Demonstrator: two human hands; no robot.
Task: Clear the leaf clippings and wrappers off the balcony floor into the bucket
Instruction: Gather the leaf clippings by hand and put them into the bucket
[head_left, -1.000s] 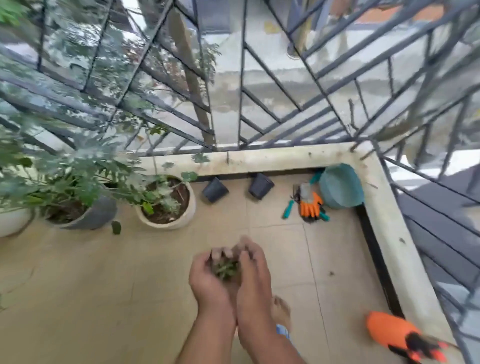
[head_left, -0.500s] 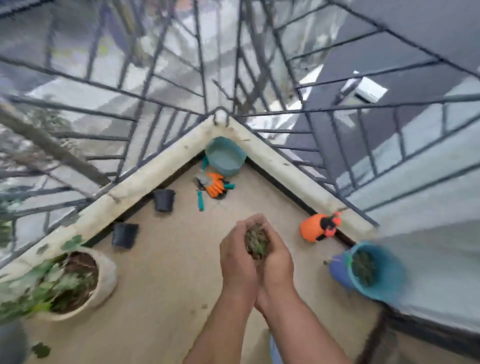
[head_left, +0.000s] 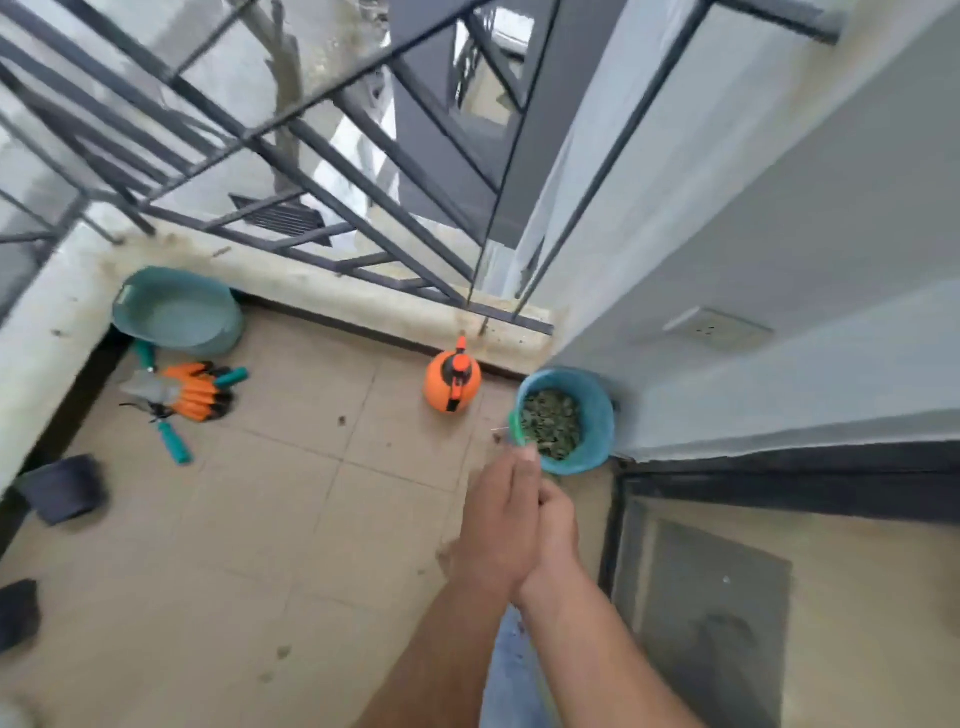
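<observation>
The blue bucket (head_left: 566, 421) stands in the corner against the wall, already holding leaf clippings (head_left: 551, 423). Just short of its near rim, the left hand (head_left: 498, 530) and right hand (head_left: 558, 530) press together, cupped shut — their contents hidden. The bucket lies straight ahead, the orange sprayer (head_left: 451, 382) beside it.

Matt tiled floor (head_left: 291, 519) (beige); smooth plastic bucket (head_left: 597, 410).
</observation>
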